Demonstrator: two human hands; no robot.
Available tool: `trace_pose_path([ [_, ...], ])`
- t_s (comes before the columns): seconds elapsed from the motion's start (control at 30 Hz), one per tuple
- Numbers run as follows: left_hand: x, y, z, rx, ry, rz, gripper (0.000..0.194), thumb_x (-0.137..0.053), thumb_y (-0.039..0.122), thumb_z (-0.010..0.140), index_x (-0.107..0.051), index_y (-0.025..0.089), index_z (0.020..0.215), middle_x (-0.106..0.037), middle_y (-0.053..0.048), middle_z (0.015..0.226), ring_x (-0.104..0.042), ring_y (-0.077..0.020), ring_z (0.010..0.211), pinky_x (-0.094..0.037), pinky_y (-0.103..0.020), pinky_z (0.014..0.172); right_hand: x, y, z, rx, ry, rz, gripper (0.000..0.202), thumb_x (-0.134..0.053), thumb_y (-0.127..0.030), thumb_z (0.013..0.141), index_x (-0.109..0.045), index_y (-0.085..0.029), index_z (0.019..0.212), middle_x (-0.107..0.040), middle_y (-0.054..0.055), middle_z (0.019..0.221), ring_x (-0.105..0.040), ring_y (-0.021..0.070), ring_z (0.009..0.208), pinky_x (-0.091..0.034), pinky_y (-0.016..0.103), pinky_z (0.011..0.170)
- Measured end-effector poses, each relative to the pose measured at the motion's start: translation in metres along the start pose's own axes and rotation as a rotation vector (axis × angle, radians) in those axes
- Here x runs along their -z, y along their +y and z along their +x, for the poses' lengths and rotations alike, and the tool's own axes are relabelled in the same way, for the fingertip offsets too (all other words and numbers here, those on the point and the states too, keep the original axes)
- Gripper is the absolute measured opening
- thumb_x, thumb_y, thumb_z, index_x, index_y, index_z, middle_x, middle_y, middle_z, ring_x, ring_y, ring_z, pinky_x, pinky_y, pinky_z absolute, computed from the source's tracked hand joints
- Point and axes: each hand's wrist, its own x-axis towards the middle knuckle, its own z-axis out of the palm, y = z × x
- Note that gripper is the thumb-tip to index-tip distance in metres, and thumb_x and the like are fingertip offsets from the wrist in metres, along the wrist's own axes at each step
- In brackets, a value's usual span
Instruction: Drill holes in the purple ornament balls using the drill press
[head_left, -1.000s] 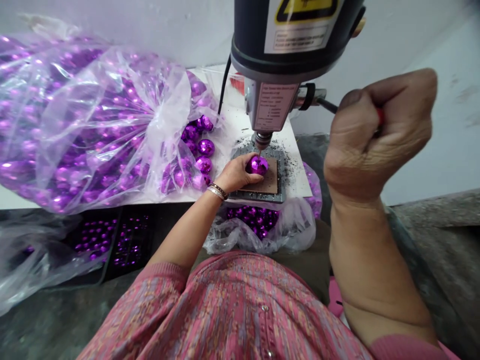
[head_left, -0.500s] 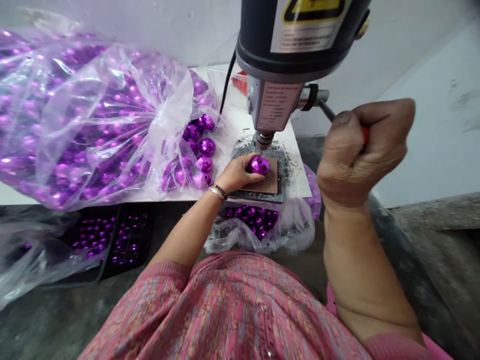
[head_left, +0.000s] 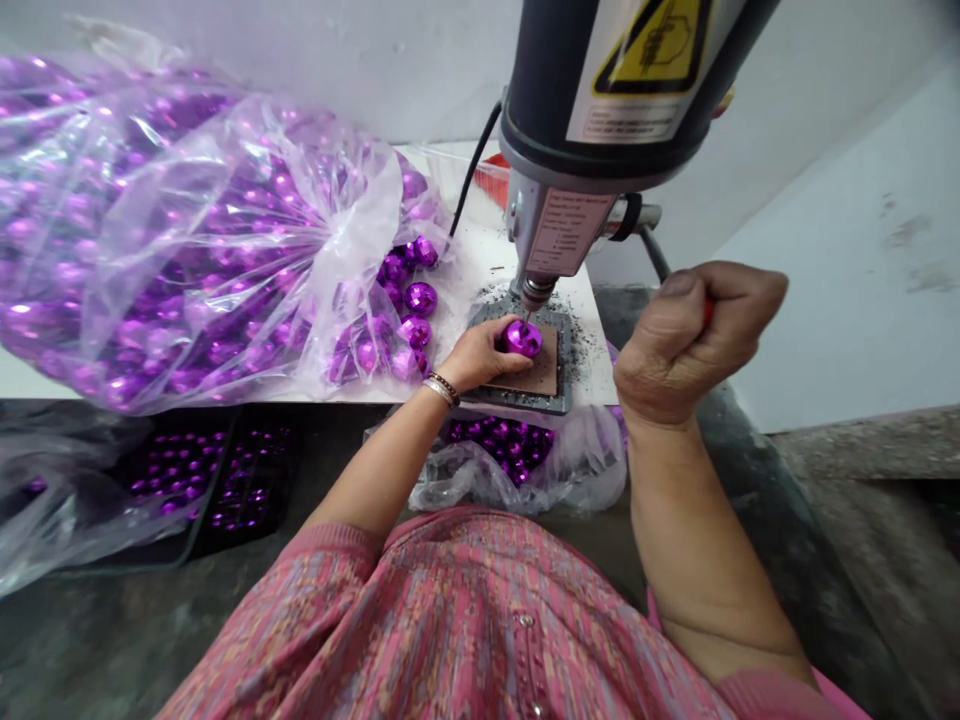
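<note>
My left hand (head_left: 486, 357) pinches a shiny purple faceted ball (head_left: 522, 339) between thumb and fingers, on a brown board (head_left: 534, 377) atop the grey base of a drill press (head_left: 551, 240). The thin drill bit (head_left: 528, 318) stands right over the ball and seems to meet its top; whether it has entered I cannot tell. My right hand (head_left: 690, 335) is wrapped round the drill press lever (head_left: 655, 255), with a bit of its red grip showing. Dark shavings lie around the base.
A big clear plastic bag (head_left: 187, 240) of purple balls covers the table's left side. Several loose balls (head_left: 420, 298) lie beside its mouth. Below the edge are an open bag (head_left: 517, 450) of balls and black trays (head_left: 176, 470). A black cord (head_left: 471, 170) hangs behind the drill.
My right hand has come down and slightly left with the lever. My left hand keeps the ball under the bit. The view has shifted a little.
</note>
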Motion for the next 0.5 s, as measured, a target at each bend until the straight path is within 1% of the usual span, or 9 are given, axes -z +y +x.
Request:
trace_pose_path([
  [0.07, 0.000, 0.000, 0.000, 0.000, 0.008, 0.005, 0.069, -0.085, 0.022, 0.071, -0.067, 0.015, 0.137, -0.077, -0.005, 0.124, -0.069, -0.0235, 0.116, -0.050, -0.034, 0.108, -0.001, 0.002, -0.002, -0.006, 0.020, -0.004, 0.036, -0.041, -0.047, 0.101, -0.054, -0.017, 0.086, -0.048, 0.001, 0.079, -0.046, 0.0046, 0.073, -0.040, 0.024, 0.070],
  [0.13, -0.001, -0.001, 0.001, 0.003, 0.012, 0.006, 0.069, -0.085, 0.022, 0.071, -0.067, 0.016, 0.138, -0.077, -0.005, 0.126, -0.068, -0.0239, 0.118, -0.049, -0.035, 0.110, -0.002, 0.005, -0.006, 0.026, 0.027, 0.023, 0.030, -0.043, -0.042, 0.101, -0.055, -0.017, 0.089, -0.050, 0.001, 0.081, -0.047, 0.0047, 0.074, -0.040, 0.024, 0.072],
  [0.23, -0.001, -0.002, 0.001, 0.005, 0.006, 0.001, 0.072, -0.085, 0.020, 0.070, -0.066, 0.015, 0.139, -0.076, -0.005, 0.128, -0.067, -0.0242, 0.120, -0.048, -0.034, 0.111, -0.003, 0.010, -0.016, 0.083, 0.010, 0.069, 0.023, -0.044, -0.036, 0.100, -0.053, -0.017, 0.089, -0.049, 0.000, 0.079, -0.046, 0.0047, 0.072, -0.040, 0.023, 0.069],
  [0.33, -0.001, -0.003, 0.001, -0.001, -0.001, -0.003, 0.070, -0.085, 0.022, 0.070, -0.067, 0.014, 0.137, -0.076, -0.006, 0.126, -0.067, -0.0246, 0.119, -0.048, -0.034, 0.111, -0.002, 0.011, -0.020, 0.088, 0.002, 0.087, 0.026, -0.043, -0.036, 0.101, -0.051, -0.016, 0.086, -0.045, -0.001, 0.074, -0.044, 0.0034, 0.069, -0.037, 0.021, 0.066],
  [0.4, -0.002, -0.003, 0.002, 0.012, 0.001, -0.018, 0.071, -0.085, 0.023, 0.071, -0.066, 0.015, 0.139, -0.075, -0.005, 0.127, -0.067, -0.0244, 0.119, -0.048, -0.035, 0.111, 0.000, 0.005, -0.010, 0.073, -0.002, 0.089, 0.031, -0.041, -0.038, 0.103, -0.051, -0.014, 0.085, -0.045, -0.001, 0.073, -0.045, 0.0017, 0.069, -0.037, 0.020, 0.067],
  [0.5, -0.003, -0.003, 0.001, 0.035, 0.016, -0.033, 0.072, -0.086, 0.023, 0.070, -0.066, 0.016, 0.139, -0.076, -0.005, 0.126, -0.068, -0.0236, 0.116, -0.049, -0.035, 0.109, 0.000, -0.013, 0.029, 0.015, -0.029, 0.077, 0.046, -0.032, -0.047, 0.106, -0.049, -0.012, 0.081, -0.044, -0.001, 0.072, -0.044, 0.0003, 0.070, -0.035, 0.019, 0.069],
])
